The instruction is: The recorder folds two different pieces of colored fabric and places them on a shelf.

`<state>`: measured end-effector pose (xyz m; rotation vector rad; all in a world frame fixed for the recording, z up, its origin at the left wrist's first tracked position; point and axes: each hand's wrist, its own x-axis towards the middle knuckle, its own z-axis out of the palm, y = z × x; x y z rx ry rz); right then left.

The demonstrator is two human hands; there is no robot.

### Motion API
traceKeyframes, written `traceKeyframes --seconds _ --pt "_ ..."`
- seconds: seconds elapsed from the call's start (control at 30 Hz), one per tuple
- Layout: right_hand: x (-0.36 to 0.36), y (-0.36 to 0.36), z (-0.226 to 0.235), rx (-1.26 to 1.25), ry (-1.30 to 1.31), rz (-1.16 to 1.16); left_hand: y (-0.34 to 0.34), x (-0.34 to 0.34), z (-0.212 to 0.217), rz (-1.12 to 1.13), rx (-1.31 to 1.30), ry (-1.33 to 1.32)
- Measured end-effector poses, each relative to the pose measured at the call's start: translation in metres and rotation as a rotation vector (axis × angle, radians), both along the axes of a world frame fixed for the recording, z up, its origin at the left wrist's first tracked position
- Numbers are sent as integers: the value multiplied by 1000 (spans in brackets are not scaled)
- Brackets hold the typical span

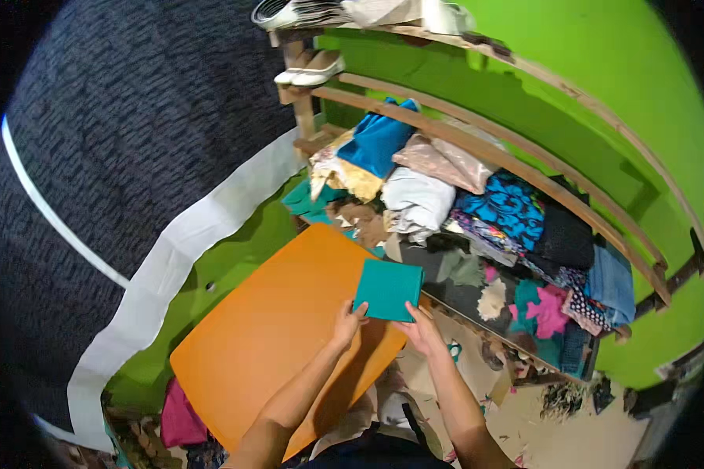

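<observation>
A flat, teal square with crisp edges, which looks like neatly folded cloth, is held up in front of me. My left hand grips its lower left corner, thumb on top. At the lower right corner, my right hand pinches it in the same way. The fingers under the square are hidden. Below it lies the orange tabletop, and the square reaches past the table's right edge.
A wooden shelf along the green wall carries piles of cloth, among them a blue cloth and a white cloth. White shoes stand higher up. Scraps lie on the floor at right; a magenta cloth is at lower left.
</observation>
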<state>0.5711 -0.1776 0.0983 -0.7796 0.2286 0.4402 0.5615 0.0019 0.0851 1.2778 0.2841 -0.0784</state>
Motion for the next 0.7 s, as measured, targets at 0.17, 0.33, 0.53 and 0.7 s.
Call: traceKeyframes --seconds 0.17,0.33,0.53,0.7 --pt "19 -75 42 -205 -134 -143 -71 45 67 -245 -32 -55" --pt "48 -126 101 -236 -162 -271 -136 96 120 -242 11 -107" --pt "85 -168 135 -246 -235 -347 -191 135 151 -198 -57 -139" --pt "113 -189 128 -87 -296 -277 -206 149 147 -152 -74 -179"
